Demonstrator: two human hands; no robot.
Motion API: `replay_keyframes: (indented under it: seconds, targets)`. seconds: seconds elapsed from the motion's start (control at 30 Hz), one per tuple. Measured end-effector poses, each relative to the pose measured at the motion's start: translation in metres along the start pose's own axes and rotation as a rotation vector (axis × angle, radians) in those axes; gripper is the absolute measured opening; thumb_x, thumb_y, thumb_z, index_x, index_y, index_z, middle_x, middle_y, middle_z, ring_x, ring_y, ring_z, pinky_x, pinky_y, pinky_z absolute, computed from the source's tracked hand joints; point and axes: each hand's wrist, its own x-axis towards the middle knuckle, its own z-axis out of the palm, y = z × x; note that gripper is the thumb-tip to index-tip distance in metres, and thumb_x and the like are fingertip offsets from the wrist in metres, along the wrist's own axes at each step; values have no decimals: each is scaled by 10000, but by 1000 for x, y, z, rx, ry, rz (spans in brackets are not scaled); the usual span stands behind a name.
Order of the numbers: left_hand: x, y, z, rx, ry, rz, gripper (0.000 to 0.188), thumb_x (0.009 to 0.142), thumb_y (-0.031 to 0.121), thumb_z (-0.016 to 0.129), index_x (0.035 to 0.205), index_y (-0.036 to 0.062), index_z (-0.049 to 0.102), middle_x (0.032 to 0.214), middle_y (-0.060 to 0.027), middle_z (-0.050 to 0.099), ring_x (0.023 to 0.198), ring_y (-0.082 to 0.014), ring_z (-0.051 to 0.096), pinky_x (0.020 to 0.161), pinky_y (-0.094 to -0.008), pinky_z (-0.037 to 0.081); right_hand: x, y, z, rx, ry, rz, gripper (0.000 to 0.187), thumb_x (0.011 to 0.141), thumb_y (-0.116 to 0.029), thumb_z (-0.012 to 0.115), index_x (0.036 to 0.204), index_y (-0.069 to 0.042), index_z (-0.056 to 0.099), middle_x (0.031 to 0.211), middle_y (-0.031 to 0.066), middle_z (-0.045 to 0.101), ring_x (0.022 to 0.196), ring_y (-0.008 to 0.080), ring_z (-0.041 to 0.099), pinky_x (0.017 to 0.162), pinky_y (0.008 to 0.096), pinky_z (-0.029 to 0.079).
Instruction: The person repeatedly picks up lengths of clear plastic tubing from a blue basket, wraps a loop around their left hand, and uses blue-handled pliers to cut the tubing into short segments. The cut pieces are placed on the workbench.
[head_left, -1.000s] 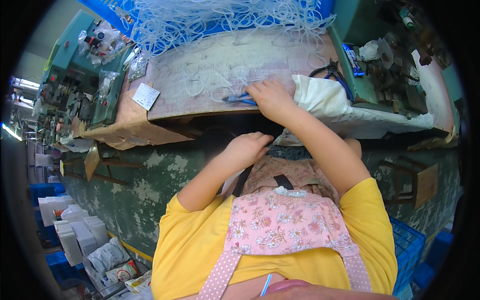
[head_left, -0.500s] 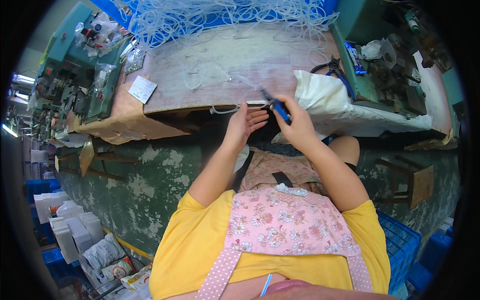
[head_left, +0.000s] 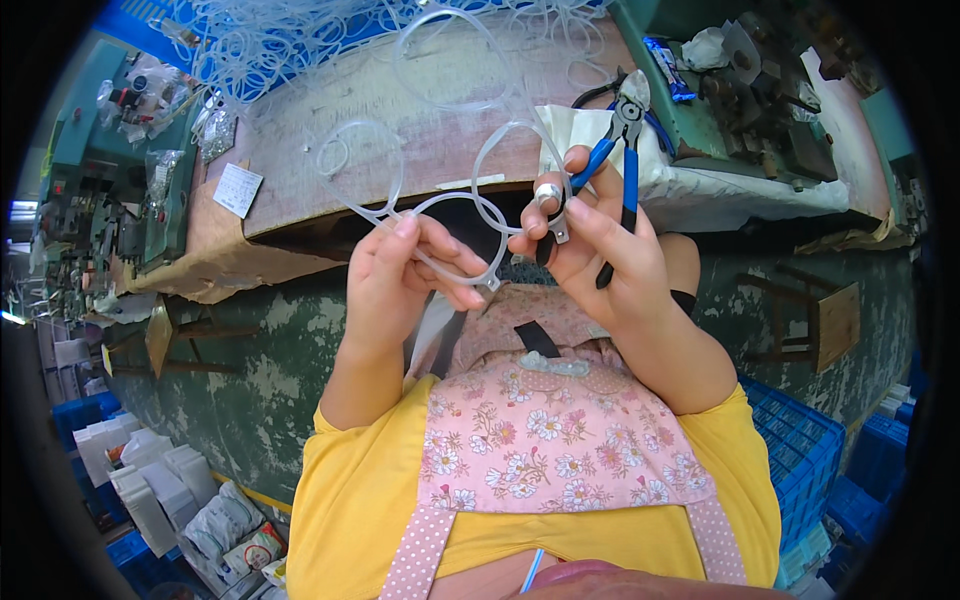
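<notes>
A joined strand of translucent plastic rings (head_left: 402, 165) with small end tabs is raised in front of me, above the bench's near edge. My left hand (head_left: 395, 270) is closed, pinching the strand where two rings meet. In my right hand (head_left: 615, 235) are blue-handled side cutters (head_left: 629, 180), jaws pointing away from me, the handles lying across the fingers. The same hand's fingers also pinch a ring of the strand near its small tab (head_left: 561, 237). White tape wraps one right finger.
A heap of similar translucent rings (head_left: 270, 50) fills a blue tray at the bench's far side. Green machines stand left and right. A second pair of pliers (head_left: 655, 130) lies by a white cloth (head_left: 690, 190). A paper label (head_left: 238, 190) sits at left; wooden stools stand below.
Both hands have come up and nearer to me, lifting the ring strand off the bench edge. The cutters have turned from working at the strand to lying back in my right hand.
</notes>
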Motion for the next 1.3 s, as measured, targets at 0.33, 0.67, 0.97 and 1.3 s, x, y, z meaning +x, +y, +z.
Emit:
replay_keyframes:
  seconds: [0.33, 0.67, 0.97, 1.3]
  targets:
    - [0, 14, 24, -122, -6, -1, 400, 1012, 268, 350, 884, -38, 574, 804, -250, 684, 557, -298, 685, 533, -317, 576, -4, -7, 14, 65, -32, 31, 352, 971, -119, 460, 1312, -164, 389, 1096, 77, 494, 1000, 210, 518, 899, 424, 476]
    - [1, 13, 25, -131, 38, -30, 396, 1016, 270, 336, 876, -20, 567, 793, -241, 682, 544, -279, 676, 525, -324, 575, -3, -5, 11, 78, -30, 43, 366, 966, -116, 466, 1321, -157, 386, 1101, 71, 494, 1002, 208, 516, 891, 417, 478]
    - [1, 16, 27, -53, -4, -20, 407, 1015, 289, 351, 883, -31, 565, 805, -255, 683, 566, -274, 687, 541, -329, 578, -2, -6, 11, 38, -32, 49, 371, 955, -118, 489, 1308, -148, 376, 1095, 65, 483, 981, 189, 507, 873, 399, 471]
    - [-1, 0, 15, 304, 24, -67, 390, 1027, 265, 400, 919, -68, 572, 855, -256, 678, 641, -303, 703, 565, -363, 605, -8, -21, -10, -170, 20, 112, 364, 922, -42, 525, 1268, -29, 411, 1085, 127, 563, 925, 242, 611, 818, 374, 505]
